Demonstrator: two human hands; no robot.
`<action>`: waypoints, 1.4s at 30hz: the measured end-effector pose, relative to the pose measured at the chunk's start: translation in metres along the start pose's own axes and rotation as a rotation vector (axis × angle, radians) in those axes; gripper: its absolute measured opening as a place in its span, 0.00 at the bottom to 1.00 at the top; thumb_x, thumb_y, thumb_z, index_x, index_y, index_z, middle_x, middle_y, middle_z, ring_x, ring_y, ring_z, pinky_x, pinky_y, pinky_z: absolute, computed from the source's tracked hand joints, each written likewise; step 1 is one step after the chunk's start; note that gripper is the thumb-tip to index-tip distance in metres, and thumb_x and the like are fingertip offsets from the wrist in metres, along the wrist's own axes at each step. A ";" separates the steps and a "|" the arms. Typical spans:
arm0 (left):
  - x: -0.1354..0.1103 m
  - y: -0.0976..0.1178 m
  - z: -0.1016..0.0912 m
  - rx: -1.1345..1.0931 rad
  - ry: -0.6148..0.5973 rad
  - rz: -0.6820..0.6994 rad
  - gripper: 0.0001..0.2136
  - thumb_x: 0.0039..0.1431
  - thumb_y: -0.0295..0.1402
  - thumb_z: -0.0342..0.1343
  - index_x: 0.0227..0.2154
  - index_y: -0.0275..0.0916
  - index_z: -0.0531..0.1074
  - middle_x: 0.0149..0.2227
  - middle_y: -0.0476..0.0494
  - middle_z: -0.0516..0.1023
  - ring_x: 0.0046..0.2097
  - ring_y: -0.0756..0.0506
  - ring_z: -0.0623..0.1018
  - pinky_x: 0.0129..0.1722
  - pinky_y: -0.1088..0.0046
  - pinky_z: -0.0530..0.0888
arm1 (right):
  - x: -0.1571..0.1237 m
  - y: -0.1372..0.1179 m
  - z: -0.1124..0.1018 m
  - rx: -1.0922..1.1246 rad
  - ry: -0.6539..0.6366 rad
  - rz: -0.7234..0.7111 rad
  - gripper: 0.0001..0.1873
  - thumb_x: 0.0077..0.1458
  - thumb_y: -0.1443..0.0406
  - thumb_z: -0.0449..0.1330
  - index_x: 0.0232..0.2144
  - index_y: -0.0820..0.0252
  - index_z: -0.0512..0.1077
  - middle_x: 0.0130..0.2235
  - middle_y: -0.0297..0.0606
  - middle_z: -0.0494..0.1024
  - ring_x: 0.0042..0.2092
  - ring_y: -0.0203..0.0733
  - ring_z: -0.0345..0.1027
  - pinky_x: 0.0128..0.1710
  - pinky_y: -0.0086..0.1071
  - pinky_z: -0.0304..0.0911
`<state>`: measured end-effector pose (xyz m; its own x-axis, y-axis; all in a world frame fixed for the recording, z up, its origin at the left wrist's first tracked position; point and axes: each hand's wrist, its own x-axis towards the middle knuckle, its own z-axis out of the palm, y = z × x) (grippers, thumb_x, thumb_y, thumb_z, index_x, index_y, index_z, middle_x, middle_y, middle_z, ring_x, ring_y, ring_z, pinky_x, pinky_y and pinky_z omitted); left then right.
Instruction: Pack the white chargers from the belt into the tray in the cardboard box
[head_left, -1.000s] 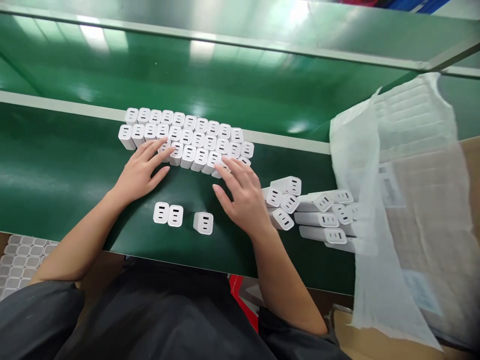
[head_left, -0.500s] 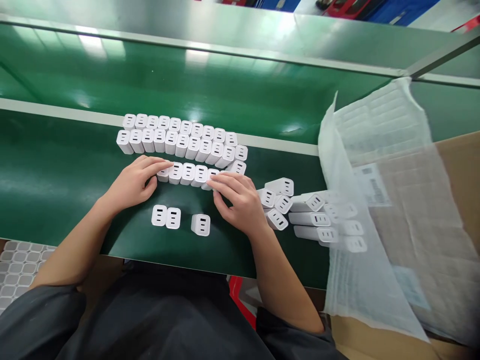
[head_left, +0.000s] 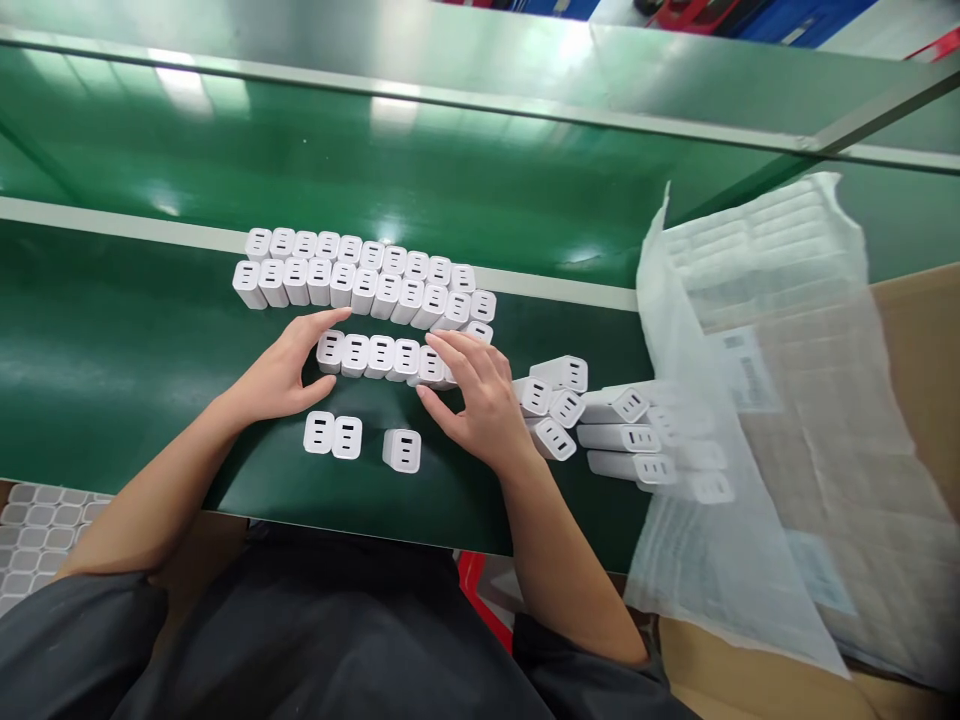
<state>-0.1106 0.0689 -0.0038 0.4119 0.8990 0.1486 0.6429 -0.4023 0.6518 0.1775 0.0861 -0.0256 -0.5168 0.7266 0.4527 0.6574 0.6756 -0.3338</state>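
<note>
Small white chargers stand on the green table. Two long back rows (head_left: 360, 275) lie by a pale strip. A shorter front row of chargers (head_left: 379, 357) sits between my hands. My left hand (head_left: 281, 370) cups the row's left end, fingers curved over it and thumb below. My right hand (head_left: 480, 400) presses on the row's right end with fingers together, hiding the last chargers. Three loose chargers (head_left: 360, 442) stand nearer me, below the row.
A heap of chargers (head_left: 615, 425) lies on its side to the right, next to a white plastic bag (head_left: 757, 420) draped over a cardboard box (head_left: 915, 330). A tray of white cells (head_left: 37, 525) shows at the lower left, under the table edge.
Both hands have pulled the front row of chargers away from the two back rows and toward me, leaving a gap. The view has tilted a little.
</note>
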 end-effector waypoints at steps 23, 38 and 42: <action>0.014 -0.005 0.011 0.052 -0.005 -0.011 0.27 0.64 0.47 0.56 0.63 0.46 0.63 0.61 0.42 0.70 0.61 0.40 0.71 0.60 0.61 0.71 | -0.003 0.014 -0.009 -0.036 -0.126 0.056 0.28 0.66 0.62 0.56 0.66 0.58 0.58 0.50 0.43 0.79 0.52 0.51 0.64 0.51 0.44 0.58; -0.005 0.006 -0.007 -0.038 -0.181 -0.157 0.25 0.65 0.44 0.53 0.64 0.51 0.60 0.63 0.42 0.66 0.60 0.37 0.70 0.44 0.66 0.80 | -0.004 0.005 0.000 0.075 -0.132 -0.117 0.29 0.65 0.59 0.59 0.65 0.59 0.62 0.47 0.44 0.77 0.46 0.49 0.65 0.52 0.46 0.67; -0.011 -0.005 -0.020 -0.278 -0.287 -0.153 0.32 0.65 0.39 0.54 0.68 0.55 0.49 0.70 0.42 0.55 0.66 0.36 0.65 0.52 0.63 0.78 | -0.004 0.007 -0.004 0.124 -0.150 -0.131 0.31 0.64 0.57 0.59 0.66 0.61 0.61 0.51 0.45 0.75 0.49 0.49 0.65 0.54 0.45 0.65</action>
<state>-0.1313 0.0647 0.0059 0.5140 0.8441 -0.1529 0.5279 -0.1708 0.8320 0.1861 0.0874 -0.0267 -0.6749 0.6360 0.3741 0.5116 0.7687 -0.3838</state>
